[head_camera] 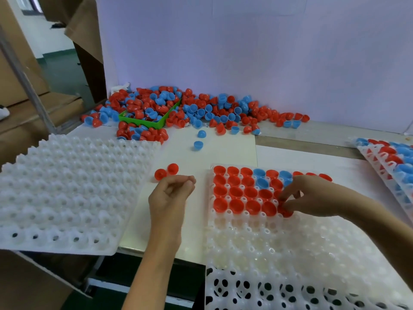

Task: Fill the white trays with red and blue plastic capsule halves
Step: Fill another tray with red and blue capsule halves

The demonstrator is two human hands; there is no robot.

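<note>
Head view: right hand (pixel 312 195) pinches a red half (pixel 286 211) at the tray (pixel 268 238), four rows partly filled with red and blue. Left hand (pixel 171 193) hovers loosely curled, holding nothing, near two loose reds (pixel 166 172); capsule pile (pixel 190 110) at the bench's (pixel 223 151) back

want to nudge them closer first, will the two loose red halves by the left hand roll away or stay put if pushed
The two loose red halves are rounded domes, so a push would probably make them rock or skid across the smooth white sheet. They look thin and hollow, likely very light, so even a brush from the left hand may scatter them.
</note>
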